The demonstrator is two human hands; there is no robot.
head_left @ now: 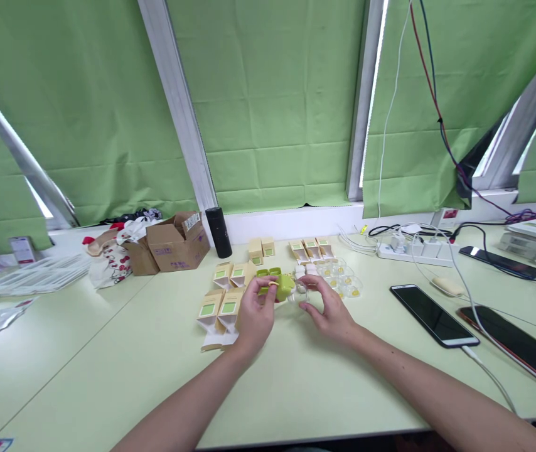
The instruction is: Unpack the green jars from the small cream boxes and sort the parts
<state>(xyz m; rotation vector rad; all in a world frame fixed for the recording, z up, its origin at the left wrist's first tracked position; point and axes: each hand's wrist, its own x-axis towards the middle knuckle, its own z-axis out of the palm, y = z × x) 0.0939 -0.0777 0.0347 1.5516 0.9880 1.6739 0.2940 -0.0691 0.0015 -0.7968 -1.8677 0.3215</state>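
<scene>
My left hand is closed on a small green plastic piece, thumb and fingers pinching its left side. Facing it, my right hand curls its thumb and fingers round a small clear plastic cup, its mouth close to the green piece; whether the two touch I cannot tell. Small open cardboard boxes with green labels lie beside my left hand. Beyond the hands are more green pieces, partly hidden, and small white items. Several clear domed containers with yellow bits inside sit past my right hand.
More small boxes stand farther back. At the back left are a brown carton, a black cylinder and a patterned bag. To the right lie phones, cables and a white power strip.
</scene>
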